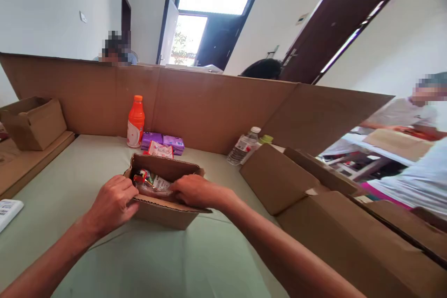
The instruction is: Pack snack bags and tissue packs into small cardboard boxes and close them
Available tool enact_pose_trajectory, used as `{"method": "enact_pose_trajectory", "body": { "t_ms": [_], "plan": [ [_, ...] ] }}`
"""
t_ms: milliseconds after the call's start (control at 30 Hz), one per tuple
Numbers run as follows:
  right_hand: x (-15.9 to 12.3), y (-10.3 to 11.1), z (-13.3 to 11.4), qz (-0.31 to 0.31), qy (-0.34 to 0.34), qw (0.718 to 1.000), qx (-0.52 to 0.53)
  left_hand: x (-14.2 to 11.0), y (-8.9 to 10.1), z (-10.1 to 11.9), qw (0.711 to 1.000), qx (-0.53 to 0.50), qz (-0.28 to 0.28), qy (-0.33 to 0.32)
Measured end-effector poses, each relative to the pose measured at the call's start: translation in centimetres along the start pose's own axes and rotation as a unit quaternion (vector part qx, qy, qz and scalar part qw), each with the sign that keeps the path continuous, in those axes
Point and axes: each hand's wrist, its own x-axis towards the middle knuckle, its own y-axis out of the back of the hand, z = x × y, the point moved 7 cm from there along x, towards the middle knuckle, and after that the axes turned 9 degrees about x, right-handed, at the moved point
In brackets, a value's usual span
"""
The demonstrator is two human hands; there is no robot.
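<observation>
A small open cardboard box stands on the pale green tabletop in front of me. My left hand is closed on the box's left edge, fingers curled over the rim. My right hand reaches over the right side into the box. Its curled fingers pinch the right end of a clear plastic packet; the fingertips are partly hidden. Inside, a small red, yellow and dark package and a whitish printed wrapper show. Right behind the box lies a red-and-white packet.
Behind stand an orange bottle and purple tissue packs. A clear water bottle is near large cardboard boxes on the right. A cardboard screen closes off the back. Another box stands left. People sit beyond.
</observation>
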Motion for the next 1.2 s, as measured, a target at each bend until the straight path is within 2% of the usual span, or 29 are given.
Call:
{"method": "enact_pose_trajectory", "body": {
  "t_ms": [67,200,267,367,467,600,667,733,800,833,933,1067,1200],
  "plan": [
    [0.5,-0.1,0.2,-0.01,-0.005,1.0,-0.008,0.1,0.4,0.6,1.0,0.008,0.01,-0.024],
    [-1.0,1.6,-0.1,0.085,0.016,0.996,0.004,-0.1,1.0,0.7,0.999,-0.008,0.023,-0.022],
    [-1.9,2.1,-0.4,0.104,0.014,0.994,0.01,-0.5,1.2,0.7,0.998,-0.033,0.047,-0.015],
    [-1.4,1.4,-1.1,0.033,-0.013,0.999,-0.015,-0.9,1.5,1.0,0.993,-0.038,0.109,0.008],
    [0.5,1.3,-1.7,-0.003,-0.021,1.0,-0.021,-1.5,1.2,1.1,0.984,-0.031,0.157,0.079],
    [0.9,1.8,-1.7,-0.009,0.0,1.0,-0.006,-2.2,-0.1,0.9,0.974,-0.091,0.147,0.144],
    [-0.7,2.5,-1.1,0.035,0.009,0.999,0.013,-2.2,-0.3,0.9,0.976,-0.109,0.13,0.137],
    [-3.2,3.7,0.2,0.14,0.011,0.988,0.069,-2.0,-0.2,0.8,0.98,-0.115,0.111,0.118],
    [-6.0,4.6,2.2,0.252,0.004,0.957,0.141,-1.6,0.1,0.6,0.982,-0.121,0.099,0.104],
    [-7.2,4.6,3.2,0.288,0.002,0.942,0.173,-1.5,0.3,0.5,0.983,-0.123,0.1,0.097],
    [-8.8,3.6,5.4,0.32,0.019,0.919,0.231,-1.5,0.9,0.6,0.983,-0.117,0.118,0.083],
    [-6.8,3.0,5.8,0.295,0.088,0.917,0.253,-1.9,0.9,1.1,0.981,-0.101,0.136,0.095],
    [-3.2,3.2,6.4,0.256,0.075,0.928,0.262,-1.9,1.0,1.2,0.979,-0.115,0.134,0.101]
  ]
}}
